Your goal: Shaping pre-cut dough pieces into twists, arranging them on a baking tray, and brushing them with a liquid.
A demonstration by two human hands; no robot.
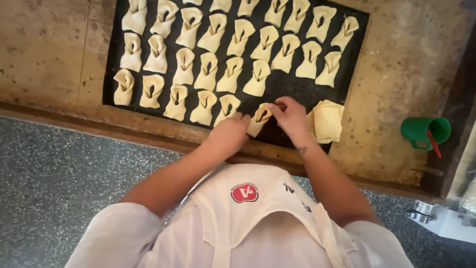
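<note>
Both hands pinch one folded pastry at the near edge of the black tray: the left hand grips its left side, the right hand its top. Just right lies a stack of dough squares; rows of folded pastries fill the tray beyond.

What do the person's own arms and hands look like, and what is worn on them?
Both forearms are bare, with short white sleeves ending above the elbows. The left hand and right hand wear no gloves. A small dark mark, perhaps a tattoo, sits near the right wrist. No rings or watch are visible.
</note>
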